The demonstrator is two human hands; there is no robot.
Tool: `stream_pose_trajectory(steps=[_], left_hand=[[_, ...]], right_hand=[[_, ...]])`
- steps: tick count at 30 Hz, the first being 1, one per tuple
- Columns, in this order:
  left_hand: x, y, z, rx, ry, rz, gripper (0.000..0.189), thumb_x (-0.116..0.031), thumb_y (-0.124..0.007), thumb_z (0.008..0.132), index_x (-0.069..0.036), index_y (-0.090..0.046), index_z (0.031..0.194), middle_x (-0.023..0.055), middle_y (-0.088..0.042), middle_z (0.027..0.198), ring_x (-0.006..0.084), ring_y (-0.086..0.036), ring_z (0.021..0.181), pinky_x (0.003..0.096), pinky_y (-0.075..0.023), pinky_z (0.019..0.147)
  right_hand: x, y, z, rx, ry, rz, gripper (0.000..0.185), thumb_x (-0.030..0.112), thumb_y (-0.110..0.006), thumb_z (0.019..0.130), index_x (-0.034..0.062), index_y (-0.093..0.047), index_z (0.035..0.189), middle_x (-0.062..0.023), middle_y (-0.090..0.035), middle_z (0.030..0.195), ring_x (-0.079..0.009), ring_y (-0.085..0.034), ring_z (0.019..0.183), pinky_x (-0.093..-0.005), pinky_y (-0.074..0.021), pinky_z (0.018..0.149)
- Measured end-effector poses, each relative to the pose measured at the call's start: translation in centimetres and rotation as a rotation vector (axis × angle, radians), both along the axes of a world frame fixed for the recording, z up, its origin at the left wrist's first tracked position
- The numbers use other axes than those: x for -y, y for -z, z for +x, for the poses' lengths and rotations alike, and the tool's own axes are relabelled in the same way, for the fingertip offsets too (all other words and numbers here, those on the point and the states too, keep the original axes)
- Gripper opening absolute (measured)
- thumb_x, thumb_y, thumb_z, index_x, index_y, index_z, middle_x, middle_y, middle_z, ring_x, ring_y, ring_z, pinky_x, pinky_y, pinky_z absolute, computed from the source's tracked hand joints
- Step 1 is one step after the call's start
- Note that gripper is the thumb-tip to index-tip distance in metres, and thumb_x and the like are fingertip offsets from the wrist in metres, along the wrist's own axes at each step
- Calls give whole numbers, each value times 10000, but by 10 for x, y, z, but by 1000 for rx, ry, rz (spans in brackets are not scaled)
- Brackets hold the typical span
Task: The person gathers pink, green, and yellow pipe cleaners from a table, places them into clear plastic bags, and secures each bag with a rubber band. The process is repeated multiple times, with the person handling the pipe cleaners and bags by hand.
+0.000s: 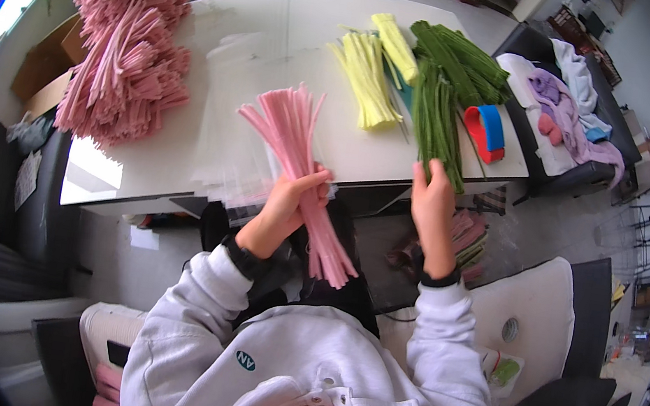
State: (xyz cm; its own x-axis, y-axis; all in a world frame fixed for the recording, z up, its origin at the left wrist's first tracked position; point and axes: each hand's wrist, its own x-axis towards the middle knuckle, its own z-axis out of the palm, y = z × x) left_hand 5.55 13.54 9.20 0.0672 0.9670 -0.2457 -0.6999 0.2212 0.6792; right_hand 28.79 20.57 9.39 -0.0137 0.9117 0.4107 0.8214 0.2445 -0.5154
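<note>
A bundle of pink chenille stems (294, 118) is gripped around its middle by my left hand (291, 198). Its upper ends fan out over the table's front edge and its lower ends hang above my lap. My right hand (434, 200) is at the near end of a green chenille stem bundle (435, 106) on the table, thumb and forefinger against the tips; whether they pinch a stem is unclear. Two yellow chenille stem bundles (366, 78) lie left of the green ones. Beside the green bundle is a red and blue band-shaped object (487, 132).
A tall heap of pink chenille stems (126, 63) covers the left end of the white table (252, 12). Clear plastic sheets (227, 145) lie near its front edge. Clothes (569, 106) rest on a dark sofa at right. More stems (470, 236) are below the table.
</note>
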Motion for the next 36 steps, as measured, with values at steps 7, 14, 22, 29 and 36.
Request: stream_pose_trajectory(steps=[7, 14, 22, 29, 36], left_hand=[[8, -6, -14, 93, -77, 145, 138, -114, -576, 868, -66, -497, 970, 170, -587, 1177, 258, -553, 1148, 195, -452, 522], [32, -19, -29, -54, -62, 184, 224, -34, -629, 804, -48, -451, 939, 153, -635, 966, 216, -642, 747, 270, -497, 564], [47, -23, -25, -423, -35, 199, 249, -20, -664, 772, -4, -601, 1013, 49, -651, 792, 133, -615, 644, 222, -434, 498], [54, -20, -32, -268, -13, 152, 131, -32, -625, 816, -9, -568, 931, 98, -668, 888, 167, -659, 724, 236, -448, 525], [53, -26, -34, -379, 135, 206, 294, -50, -597, 835, -24, -553, 1125, 92, -666, 965, 126, -612, 706, 230, -459, 544]], right_hand=[[109, 20, -84, -372, -328, -240, 142, 198, -555, 904, 56, -552, 897, -186, -597, 655, -406, -591, 629, -447, -442, 514], [121, 31, -93, -542, -619, -566, 137, 150, -583, 878, 28, -564, 939, -161, -601, 748, -331, -614, 699, -368, -473, 616], [63, -36, -98, -736, -802, -439, 292, 112, -720, 794, 2, -584, 1027, -25, -578, 855, -65, -547, 603, -201, -430, 523], [44, -55, -115, -992, -673, -838, 167, 93, -671, 836, -17, -628, 954, -32, -607, 670, -67, -524, 518, -205, -406, 454], [34, -49, -120, -959, -678, -740, 186, 92, -650, 853, -30, -633, 991, -25, -601, 646, -60, -512, 501, -197, -407, 458]])
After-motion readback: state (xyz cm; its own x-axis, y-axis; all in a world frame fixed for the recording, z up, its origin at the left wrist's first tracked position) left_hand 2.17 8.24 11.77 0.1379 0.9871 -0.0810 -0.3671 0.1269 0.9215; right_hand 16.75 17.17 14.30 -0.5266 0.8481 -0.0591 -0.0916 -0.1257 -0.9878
